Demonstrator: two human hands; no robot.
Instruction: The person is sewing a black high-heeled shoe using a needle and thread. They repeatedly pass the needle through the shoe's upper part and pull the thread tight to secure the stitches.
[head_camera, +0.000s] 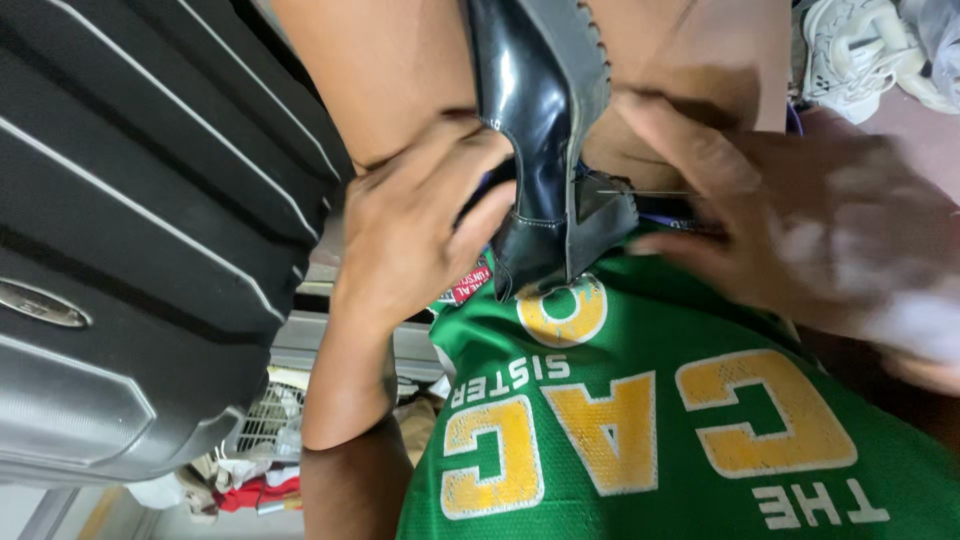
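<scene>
Head view: a glossy black shoe (540, 130) with a thick grey sole is held heel-down between the bare thighs, above a green jersey (660, 430). The left hand (420, 235) is wrapped around its heel, fingers (480, 225) clamped on the leather. The blurred right hand (800, 235) is pressed at the sole, beside a thin needle (640, 192); its grip cannot be told. A dark ribbed suitcase (140, 230) is seen at left.

Green jersey (680, 440) (yellow block lettering); bare arms, bare hands (420, 230).

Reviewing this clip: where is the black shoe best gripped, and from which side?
Grip the black shoe at its heel end, from the left, where the left hand already wraps it. The glossy upper looks slippery; the heel block gives firmer edges, and the needle occupies the right.
</scene>
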